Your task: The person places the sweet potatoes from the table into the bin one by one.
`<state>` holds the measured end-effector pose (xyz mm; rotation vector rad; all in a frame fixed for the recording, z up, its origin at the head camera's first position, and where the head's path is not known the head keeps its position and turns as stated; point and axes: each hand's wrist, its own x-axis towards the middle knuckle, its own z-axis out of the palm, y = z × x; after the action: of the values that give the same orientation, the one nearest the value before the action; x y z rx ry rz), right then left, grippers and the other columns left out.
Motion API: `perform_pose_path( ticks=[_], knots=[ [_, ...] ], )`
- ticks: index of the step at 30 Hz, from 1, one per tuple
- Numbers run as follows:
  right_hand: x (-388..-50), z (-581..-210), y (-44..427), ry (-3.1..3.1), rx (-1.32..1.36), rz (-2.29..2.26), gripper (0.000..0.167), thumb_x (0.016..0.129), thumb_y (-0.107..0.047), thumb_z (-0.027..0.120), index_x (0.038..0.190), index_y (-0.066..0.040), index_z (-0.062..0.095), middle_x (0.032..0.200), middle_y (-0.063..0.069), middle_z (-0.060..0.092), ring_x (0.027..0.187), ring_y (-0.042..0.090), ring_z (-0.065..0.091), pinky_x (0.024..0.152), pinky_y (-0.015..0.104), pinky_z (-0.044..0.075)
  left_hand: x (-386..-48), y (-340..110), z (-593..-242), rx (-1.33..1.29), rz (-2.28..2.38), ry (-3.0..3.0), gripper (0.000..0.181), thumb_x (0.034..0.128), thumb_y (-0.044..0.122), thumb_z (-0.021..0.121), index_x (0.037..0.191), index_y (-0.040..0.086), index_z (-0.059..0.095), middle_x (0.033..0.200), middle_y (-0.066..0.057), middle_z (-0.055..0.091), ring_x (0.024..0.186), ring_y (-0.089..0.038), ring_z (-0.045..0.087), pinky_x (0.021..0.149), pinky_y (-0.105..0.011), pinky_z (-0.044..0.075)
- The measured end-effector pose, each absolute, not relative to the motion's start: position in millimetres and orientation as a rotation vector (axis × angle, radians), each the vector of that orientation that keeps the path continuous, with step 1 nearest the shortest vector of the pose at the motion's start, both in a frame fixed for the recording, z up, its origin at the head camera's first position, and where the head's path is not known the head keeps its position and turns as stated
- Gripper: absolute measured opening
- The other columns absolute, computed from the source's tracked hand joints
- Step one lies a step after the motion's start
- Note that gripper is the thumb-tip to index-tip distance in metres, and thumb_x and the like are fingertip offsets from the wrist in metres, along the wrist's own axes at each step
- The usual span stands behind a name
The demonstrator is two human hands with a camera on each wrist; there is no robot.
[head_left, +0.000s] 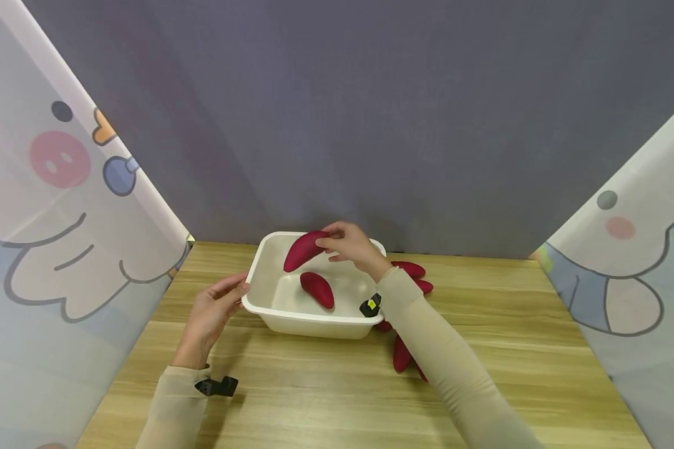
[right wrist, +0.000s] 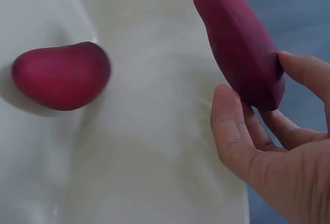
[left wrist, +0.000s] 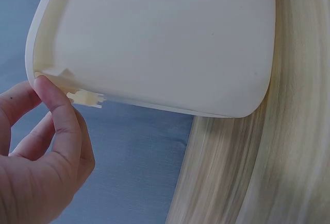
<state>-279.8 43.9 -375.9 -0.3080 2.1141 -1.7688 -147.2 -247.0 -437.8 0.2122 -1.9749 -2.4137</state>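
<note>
A white plastic basin [head_left: 309,325] stands on the wooden table. My left hand [head_left: 209,315] pinches the rim at its left side; in the left wrist view the thumb and fingers [left wrist: 59,116] meet at the rim's corner. Over the basin, my right hand [head_left: 357,247] holds a red-purple sweet potato [head_left: 304,251] by one end, between thumb and fingers. The right wrist view shows that sweet potato [right wrist: 240,46] tilted and raised above the basin's floor. Another sweet potato [head_left: 317,290] lies on the basin's bottom, apart from the held one.
Several more sweet potatoes [head_left: 401,354] lie on the table [head_left: 292,393] right of the basin, partly hidden by the right arm. A grey curtain [head_left: 371,125] hangs behind the table. Cartoon-printed sheets [head_left: 90,237] flank it on both sides.
</note>
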Motion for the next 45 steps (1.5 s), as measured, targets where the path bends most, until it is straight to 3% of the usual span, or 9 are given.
perform_pose_path(
  ticks=[8, 15, 18, 25, 30, 40, 45],
  knots=[
    [-280.6, -386.0, 42.3, 2.127, -0.301, -1.719, 0.040, 0.091, -0.012, 0.075, 0.126, 0.001, 0.059, 0.111, 0.017, 0.064, 0.095, 0.032, 0.065, 0.088, 0.054, 0.055, -147.8, -245.7, -437.6, 0.209, -2.400, -1.997, 0.045, 0.0927, 0.015, 0.075, 0.133, -0.001, 0.063, 0.119, -0.007, 0.066, 0.097, -0.020, 0.065, 0.074, -0.023, 0.056],
    [-280.2, -381.7, 44.8, 2.169, -0.341, -1.699, 0.038, 0.093, -0.014, 0.073, 0.125, 0.002, 0.060, 0.109, 0.014, 0.066, 0.106, 0.044, 0.061, 0.082, 0.042, 0.059, -148.9, -245.3, -438.3, 0.194, -2.406, -1.987, 0.044, 0.0929, 0.014, 0.074, 0.132, -0.002, 0.063, 0.116, -0.005, 0.068, 0.093, -0.016, 0.066, 0.073, -0.022, 0.056],
    [-277.4, -370.9, 47.4, 2.162, -0.373, -1.729, 0.037, 0.094, -0.014, 0.071, 0.125, 0.002, 0.059, 0.110, 0.015, 0.065, 0.109, 0.047, 0.059, 0.083, 0.043, 0.059, -149.2, -245.3, -438.0, 0.196, -2.400, -1.990, 0.043, 0.0929, 0.014, 0.074, 0.132, -0.001, 0.064, 0.112, -0.001, 0.069, 0.090, -0.014, 0.065, 0.072, -0.022, 0.056],
    [-270.5, -337.6, 67.3, 2.176, -0.482, -1.759, 0.040, 0.095, -0.016, 0.071, 0.130, 0.000, 0.057, 0.113, 0.015, 0.065, 0.095, 0.029, 0.063, 0.087, 0.045, 0.057, -151.6, -246.9, -437.3, 0.230, -2.404, -1.977, 0.039, 0.0917, 0.014, 0.076, 0.128, 0.002, 0.068, 0.111, 0.000, 0.070, 0.090, -0.017, 0.065, 0.072, -0.022, 0.056],
    [-262.1, -329.8, 95.9, 2.264, -0.499, -1.726, 0.040, 0.094, -0.018, 0.072, 0.129, -0.003, 0.059, 0.114, 0.014, 0.066, 0.100, 0.033, 0.063, 0.088, 0.047, 0.056, -153.4, -247.4, -438.1, 0.238, -2.411, -1.981, 0.038, 0.0914, 0.015, 0.076, 0.127, 0.003, 0.069, 0.112, -0.001, 0.069, 0.091, -0.018, 0.066, 0.072, -0.022, 0.056],
    [-244.1, -351.8, 163.5, 2.444, -0.473, -1.662, 0.041, 0.095, -0.019, 0.071, 0.129, 0.001, 0.059, 0.120, 0.019, 0.062, 0.106, 0.041, 0.061, 0.080, 0.039, 0.059, -151.4, -249.5, -437.3, 0.274, -2.391, -2.004, 0.041, 0.0919, 0.017, 0.076, 0.129, 0.002, 0.067, 0.115, -0.007, 0.067, 0.092, -0.019, 0.066, 0.075, -0.022, 0.056],
    [-237.8, -378.0, 197.9, 2.496, -0.403, -1.681, 0.040, 0.098, -0.015, 0.067, 0.131, 0.005, 0.056, 0.120, 0.024, 0.060, 0.098, 0.032, 0.064, 0.075, 0.033, 0.059, -150.9, -250.6, -437.6, 0.273, -2.392, -2.003, 0.043, 0.0912, 0.016, 0.077, 0.130, 0.001, 0.066, 0.114, -0.007, 0.067, 0.092, -0.019, 0.065, 0.075, -0.023, 0.057]
  ],
)
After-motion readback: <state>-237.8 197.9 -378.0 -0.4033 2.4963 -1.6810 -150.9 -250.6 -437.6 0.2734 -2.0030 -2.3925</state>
